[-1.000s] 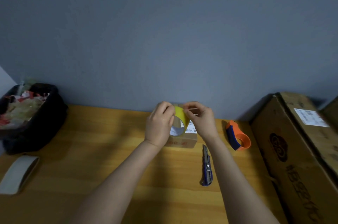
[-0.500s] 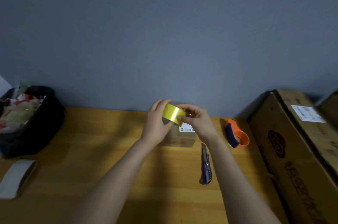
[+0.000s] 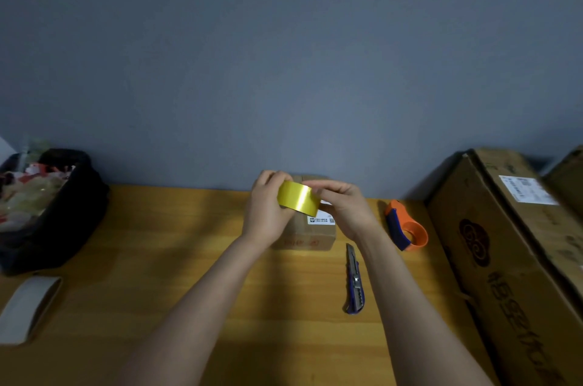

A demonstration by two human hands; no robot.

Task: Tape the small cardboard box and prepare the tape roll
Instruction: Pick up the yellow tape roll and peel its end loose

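- Tape roll [image 3: 298, 202] is held between both hands, just above the small cardboard box [image 3: 312, 236], which rests on the surface [image 3: 157, 259].
- Left hand [image 3: 266, 212] has its grip curled round the roll's left side; right hand [image 3: 345, 210] pinches the right edge.
- The yellow outer band faces the camera, spanning hand to hand and tilted down to the right.
- The box lies directly below, so the tape end likely pulls downward from the right hand.

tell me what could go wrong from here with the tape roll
1. Both the left hand and right hand grip the yellow tape roll in the air over the small cardboard box; a slip could drop it onto the box.
2. The utility knife lies close by the right forearm; lowering that arm might knock it. Whether its blade is out is unclear.
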